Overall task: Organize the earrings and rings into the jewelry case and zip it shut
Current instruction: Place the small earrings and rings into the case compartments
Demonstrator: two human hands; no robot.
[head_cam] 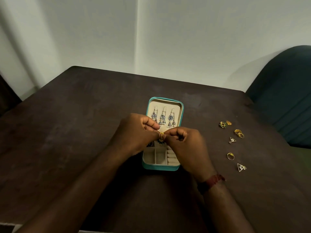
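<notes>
Between two hands meeting over a dark table (67,132), a small gold earring (161,137) with a dark dangle is pinched from both sides. The left hand (139,133) curls into a loose fist, its thumb and forefinger closed on the earring; the right hand (183,145), wearing a dark red band (212,182) at the wrist, pinches it the same way. Directly beneath the hands lies an open teal jewelry case (152,166) with cream lining. Just beyond the left hand's knuckles, three silver drop earrings (162,119) hang in the lid. Below the fingers are empty compartments and ring rolls. Well apart to the right of the right hand, loose rings and earrings (233,140) lie scattered in a line.
</notes>
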